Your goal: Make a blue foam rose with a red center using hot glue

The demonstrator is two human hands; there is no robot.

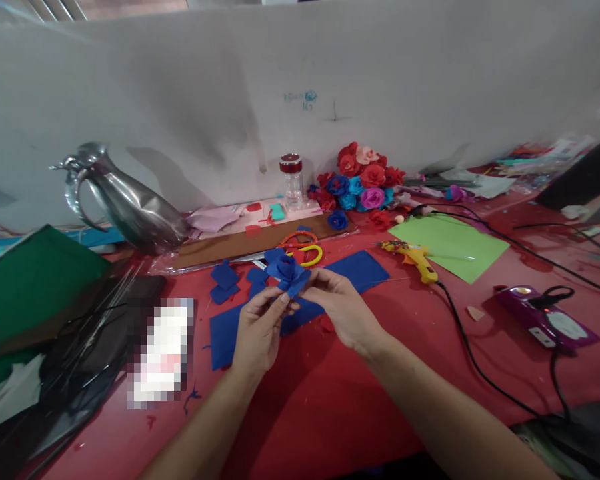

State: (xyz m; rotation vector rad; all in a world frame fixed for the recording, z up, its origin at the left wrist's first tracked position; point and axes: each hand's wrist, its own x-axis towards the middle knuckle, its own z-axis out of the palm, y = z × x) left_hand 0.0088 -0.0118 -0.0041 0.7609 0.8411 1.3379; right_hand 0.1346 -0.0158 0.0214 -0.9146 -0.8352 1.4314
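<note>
A blue paper flower with curled petals is held up between my two hands, above the red table. My left hand pinches it from below and left, thumb against a lower petal. On its right side, the fingers of my right hand are closed on a petal's edge. Blue paper sheets lie beneath and to the right of the hands. Cut blue petals rest just left of the flower. Behind it are scissors with yellow and orange handles, their blades partly covered by blue pieces.
A yellow glue gun lies right, its cord running to a purple power strip. Green paper is behind it. Finished paper flowers, a glass jar and a metal jug stand along the wall.
</note>
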